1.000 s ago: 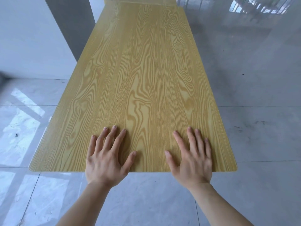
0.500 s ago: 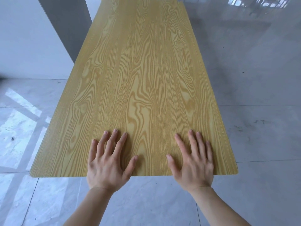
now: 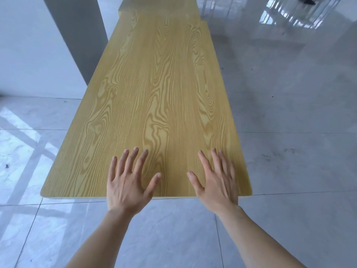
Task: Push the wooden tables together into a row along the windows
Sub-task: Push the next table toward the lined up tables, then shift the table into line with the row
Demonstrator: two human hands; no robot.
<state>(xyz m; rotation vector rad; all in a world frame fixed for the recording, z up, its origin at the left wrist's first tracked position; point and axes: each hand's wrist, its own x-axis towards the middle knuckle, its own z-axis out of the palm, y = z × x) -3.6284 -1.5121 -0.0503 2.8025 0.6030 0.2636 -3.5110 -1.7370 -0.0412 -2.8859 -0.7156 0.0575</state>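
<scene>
Table [image 3: 154, 93]: extended ahead of both hands, its far end met by a second table [image 3: 158, 4].
Left hand [image 3: 127, 182]: spread flat over near edge.
Right hand [image 3: 216, 182]: spread flat, nothing held.

left hand [image 3: 127, 187] and right hand [image 3: 217, 183] flat, fingers spread, arms outstretched

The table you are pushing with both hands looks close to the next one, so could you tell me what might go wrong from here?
1. The far end of the table meets the next table slightly offset; pushing on could leave the row crooked.
2. The grey pillar stands close along the table's left edge, so it may scrape.
3. The left hand and right hand lie flat and open on the smooth top; they may slip.
</scene>
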